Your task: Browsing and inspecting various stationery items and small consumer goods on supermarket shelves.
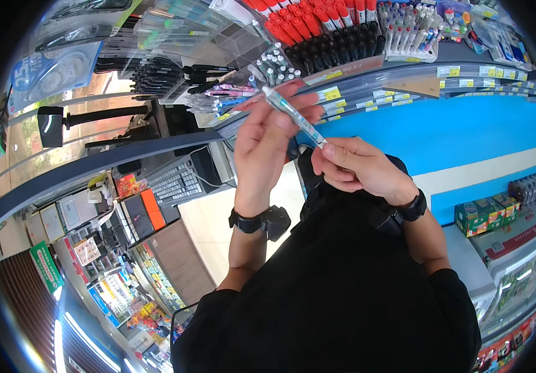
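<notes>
A white pen with a printed, coloured barrel [297, 118] is held slantwise between my hands, before the shelf. My right hand [359, 164] pinches its lower end between thumb and fingers. My left hand [268, 140] is at the upper part, its thumb close to the barrel and its fingers spread behind it; whether it grips the pen cannot be told. Just beyond my left hand stand white-capped pens [275, 65] in a holder, with pink and blue pens [233, 91] lying beside them. Red-capped markers [296, 25] and black-capped markers [335, 49] fill a box farther back.
Price tags line the shelf edge [366, 74]. More pens [410, 35] stand in a white box at the upper right. Black pens [156, 77] are at the upper left. A keyboard [177, 182] lies on a counter to the left; boxed goods [482, 214] stand at the right.
</notes>
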